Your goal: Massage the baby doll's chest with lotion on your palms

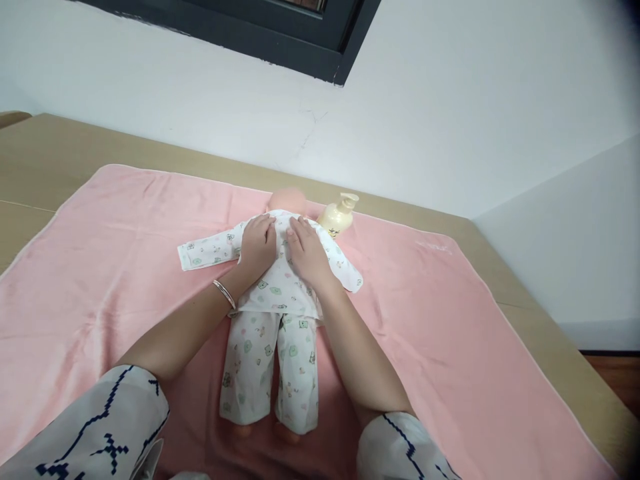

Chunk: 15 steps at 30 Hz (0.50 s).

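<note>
A baby doll in a white long-sleeved top and matching trousers with small green and pink prints lies stretched out, its head pointing away from me. Only the smooth, bare top of its head shows, and no face can be seen. My left hand rests flat on the left side of its upper body, a silver bangle on that wrist. On the other side, my right hand lies flat with fingers stretched toward the shoulder. A cream pump bottle stands beside the doll's head, to the right.
Beneath the doll a pink blanket with some creases covers much of a light wooden table. White walls rise behind the far edge and to the right. A dark window frame is set in the far wall.
</note>
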Tool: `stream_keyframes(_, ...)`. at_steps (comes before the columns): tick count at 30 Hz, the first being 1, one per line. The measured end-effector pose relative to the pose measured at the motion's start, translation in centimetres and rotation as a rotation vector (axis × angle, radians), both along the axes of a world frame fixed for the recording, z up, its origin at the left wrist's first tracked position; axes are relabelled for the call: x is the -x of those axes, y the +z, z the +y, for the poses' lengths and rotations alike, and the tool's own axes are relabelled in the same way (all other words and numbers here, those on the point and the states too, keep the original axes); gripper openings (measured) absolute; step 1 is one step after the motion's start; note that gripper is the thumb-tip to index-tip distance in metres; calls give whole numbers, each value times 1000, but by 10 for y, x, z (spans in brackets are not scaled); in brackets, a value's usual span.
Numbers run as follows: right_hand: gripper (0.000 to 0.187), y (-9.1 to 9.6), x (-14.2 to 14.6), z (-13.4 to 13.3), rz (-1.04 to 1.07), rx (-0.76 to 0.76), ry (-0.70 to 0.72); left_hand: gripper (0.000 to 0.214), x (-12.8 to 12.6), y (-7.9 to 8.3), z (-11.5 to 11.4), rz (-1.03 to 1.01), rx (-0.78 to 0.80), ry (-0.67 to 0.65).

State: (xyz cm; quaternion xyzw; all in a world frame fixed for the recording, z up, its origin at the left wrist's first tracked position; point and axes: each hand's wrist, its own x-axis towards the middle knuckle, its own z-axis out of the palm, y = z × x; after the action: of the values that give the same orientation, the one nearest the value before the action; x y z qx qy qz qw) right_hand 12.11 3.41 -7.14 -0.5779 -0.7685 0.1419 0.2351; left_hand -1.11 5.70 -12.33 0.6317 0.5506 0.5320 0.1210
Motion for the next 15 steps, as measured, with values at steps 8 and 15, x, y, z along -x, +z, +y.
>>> stream_keyframes(8,53,-16,0,8,-67,-114,-58,32,0,-4,0,121,0,37)
stream_keyframes(15,56,-17,-9,15,-176,-113,58,36,2,-6,8,214,31,-45)
